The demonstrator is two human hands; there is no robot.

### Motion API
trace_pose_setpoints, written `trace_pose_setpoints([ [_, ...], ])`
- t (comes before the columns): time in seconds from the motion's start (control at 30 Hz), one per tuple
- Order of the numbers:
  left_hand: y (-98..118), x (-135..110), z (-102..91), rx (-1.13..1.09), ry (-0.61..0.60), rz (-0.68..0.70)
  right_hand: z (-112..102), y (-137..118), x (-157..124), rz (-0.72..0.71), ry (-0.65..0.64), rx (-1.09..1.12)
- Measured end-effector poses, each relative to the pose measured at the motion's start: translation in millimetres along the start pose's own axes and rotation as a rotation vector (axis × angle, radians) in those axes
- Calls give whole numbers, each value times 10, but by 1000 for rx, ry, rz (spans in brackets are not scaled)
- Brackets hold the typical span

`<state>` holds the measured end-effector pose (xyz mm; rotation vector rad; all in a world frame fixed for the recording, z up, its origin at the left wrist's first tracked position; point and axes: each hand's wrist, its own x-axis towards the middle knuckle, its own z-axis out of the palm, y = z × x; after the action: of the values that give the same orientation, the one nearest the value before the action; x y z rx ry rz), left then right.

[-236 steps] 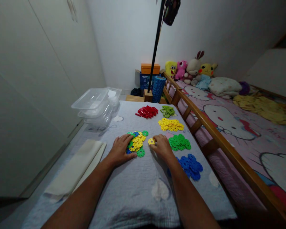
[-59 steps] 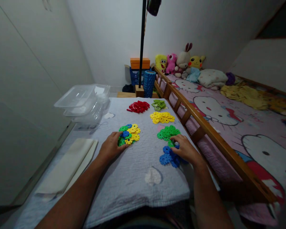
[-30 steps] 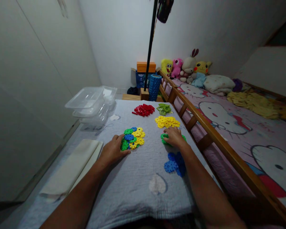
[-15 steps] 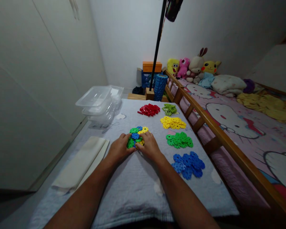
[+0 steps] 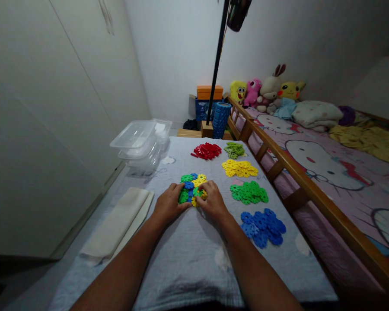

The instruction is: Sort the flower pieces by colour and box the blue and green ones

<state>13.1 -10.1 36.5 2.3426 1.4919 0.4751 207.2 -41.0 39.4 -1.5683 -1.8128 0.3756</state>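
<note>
A mixed pile of green, yellow and blue flower-shaped plastic discs (image 5: 192,179) lies on the grey quilted cloth (image 5: 188,250). My left hand (image 5: 169,204) rests on the pile's near left edge, fingers lying flat on green discs. Touching the pile's near right edge, my right hand (image 5: 213,201) has its fingertips bent and pinched on a yellow disc. Sorted piles lie to the right: red (image 5: 207,150), light green (image 5: 234,150), yellow (image 5: 240,168), green (image 5: 249,192) and blue (image 5: 263,221).
Stacked clear plastic tubs (image 5: 140,142) stand at the far left of the cloth. A folded white cloth (image 5: 116,224) lies to the left. A wooden bed rail (image 5: 298,181) runs along the right, and a black pole (image 5: 216,69) stands behind.
My right hand went from the blue pile to the green pile, then back to the mixed pile beside my left hand. The mixed pile is smaller than several seconds ago.
</note>
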Motion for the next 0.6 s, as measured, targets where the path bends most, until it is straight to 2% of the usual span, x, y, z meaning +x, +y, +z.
trace_pose_setpoints([
  [0.13, 27, -7, -20, 17, -10, -9, -316, 148, -3, 27, 44, -99],
  [0.27, 19, -9, -9, 35, -10, -22, -722, 400, -62, 129, 75, -259],
  [0.37, 8, -9, 2, 36, 0, -30, -950, 554, -158, 180, 83, -321],
  [0.47, 2, -9, 8, 27, 2, -35, -1069, 660, -257, 200, 90, -348],
  [0.6, -2, -2, 16, 12, -1, -26, -1120, 785, -334, 225, 84, -374],
])
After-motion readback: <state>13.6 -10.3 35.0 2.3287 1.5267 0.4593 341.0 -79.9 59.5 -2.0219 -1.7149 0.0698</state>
